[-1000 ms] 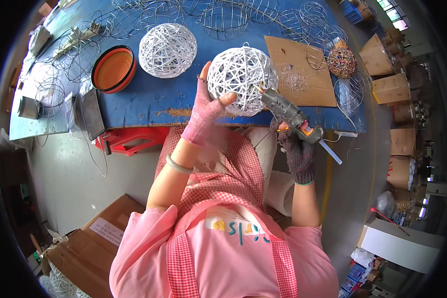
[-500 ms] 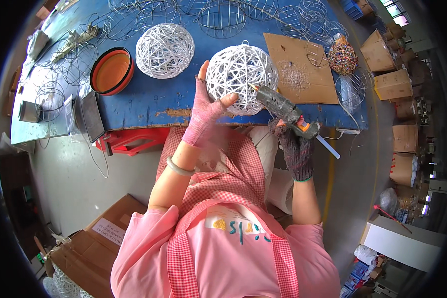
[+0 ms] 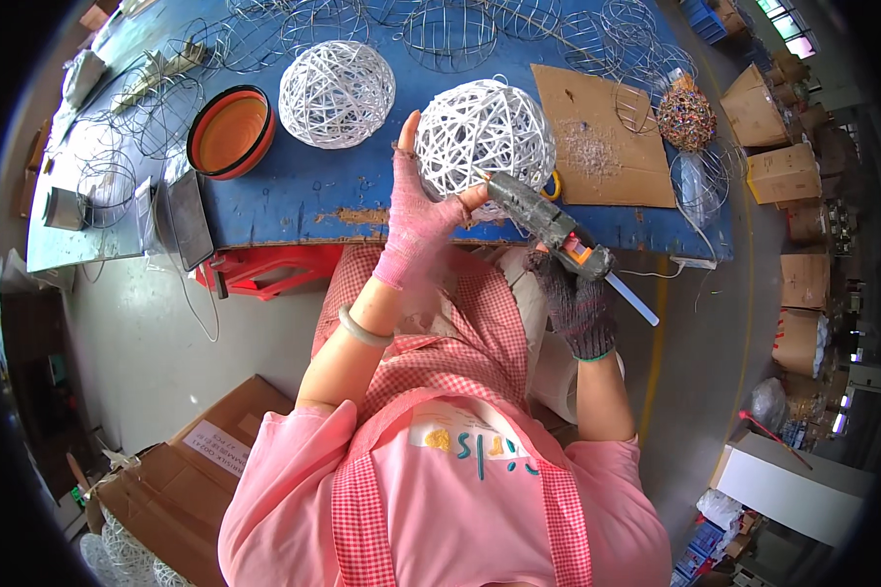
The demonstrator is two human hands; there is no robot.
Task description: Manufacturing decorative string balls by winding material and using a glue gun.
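Note:
My left hand (image 3: pixel 423 210), in a pink fingerless glove, grips a white woven ball (image 3: pixel 485 132) by its left side, thumb low and fingers up along its edge. In a dark knit glove, my right hand (image 3: pixel 573 298) is closed round a dark, worn hot glue gun (image 3: pixel 536 213). A pale glue stick (image 3: pixel 632 298) pokes out of the gun's rear. The nozzle meets the lower part of the ball, close to my left thumb; whether it touches the strands I cannot tell. A second white woven ball (image 3: pixel 337 95) rests on the blue table (image 3: pixel 294 210) to the left.
An orange bowl with a black rim (image 3: pixel 231 132) stands at the left. Wire frames (image 3: pixel 448 34) lie along the far side. On the right are a cardboard sheet (image 3: pixel 597 147) with glue bits and a multicoloured ball (image 3: pixel 686 119). An open carton (image 3: pixel 181 479) sits at lower left.
The glue gun's nozzle has shifted left and slightly down along the ball, closer to my left thumb. The ball looks turned a little in my left hand, and the whole view has shifted slightly.

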